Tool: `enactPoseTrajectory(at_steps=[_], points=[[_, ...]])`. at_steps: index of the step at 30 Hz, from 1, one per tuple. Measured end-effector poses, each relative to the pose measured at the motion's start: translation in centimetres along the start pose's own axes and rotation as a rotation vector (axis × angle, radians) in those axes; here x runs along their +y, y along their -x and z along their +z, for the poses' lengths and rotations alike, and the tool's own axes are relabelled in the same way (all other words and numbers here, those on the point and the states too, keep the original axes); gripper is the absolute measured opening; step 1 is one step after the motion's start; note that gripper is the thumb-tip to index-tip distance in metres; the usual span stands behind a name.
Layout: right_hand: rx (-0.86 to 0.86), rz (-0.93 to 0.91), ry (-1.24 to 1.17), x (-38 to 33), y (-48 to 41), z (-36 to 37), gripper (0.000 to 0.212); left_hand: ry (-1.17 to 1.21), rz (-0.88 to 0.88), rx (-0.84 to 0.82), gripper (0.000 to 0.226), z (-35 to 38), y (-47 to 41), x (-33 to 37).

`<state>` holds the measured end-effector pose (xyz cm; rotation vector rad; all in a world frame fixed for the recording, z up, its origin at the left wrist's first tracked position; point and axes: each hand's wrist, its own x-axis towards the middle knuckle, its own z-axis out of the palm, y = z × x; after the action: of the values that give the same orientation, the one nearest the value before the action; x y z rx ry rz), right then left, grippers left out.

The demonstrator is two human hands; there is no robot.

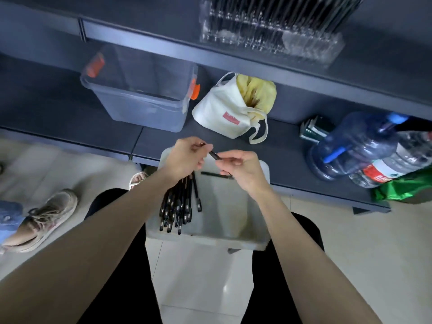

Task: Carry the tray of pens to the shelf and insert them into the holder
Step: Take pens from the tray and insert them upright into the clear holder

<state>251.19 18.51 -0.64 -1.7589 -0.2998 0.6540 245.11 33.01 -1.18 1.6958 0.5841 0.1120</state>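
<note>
The left hand and right hand pinch one pen, lying ten-to-four — holder up at one o'clock, nearer the right.

left forearm and right forearm bare from frame edge to wrist, any sleeve out of view. left hand and right hand bare too, nails short and plain as far as the blur lets on. black trousers on both thighs, plain fabric, loose cut. white strappy sandal on a foot past the left knee, half hidden.
</note>
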Motion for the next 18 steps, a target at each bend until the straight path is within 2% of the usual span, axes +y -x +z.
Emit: enactPoseTrajectory(at_steps=[5,8,14,18], points=[[0.09,-0.003,-0.002,-5.7,0.7,-4.7,0.01,0.293,0.116,0.058,0.01,-1.0,-0.5,6.6],[0.184,-0.07,-0.136,-8.5,0.9,-7.5,0.003,0.306,0.178,0.005,0.008,-1.3,-0.4,9.3],[0.372,-0.23,-0.475,-13.4,0.1,-9.3,0.031,0.236,0.274,-0.012,0.016,0.4,-0.8,12.6],[0.449,-0.309,-0.447,-15.7,-1.2,-10.1,0.033,0.173,0.317,0.018,0.021,1.6,-2.6,14.0]])
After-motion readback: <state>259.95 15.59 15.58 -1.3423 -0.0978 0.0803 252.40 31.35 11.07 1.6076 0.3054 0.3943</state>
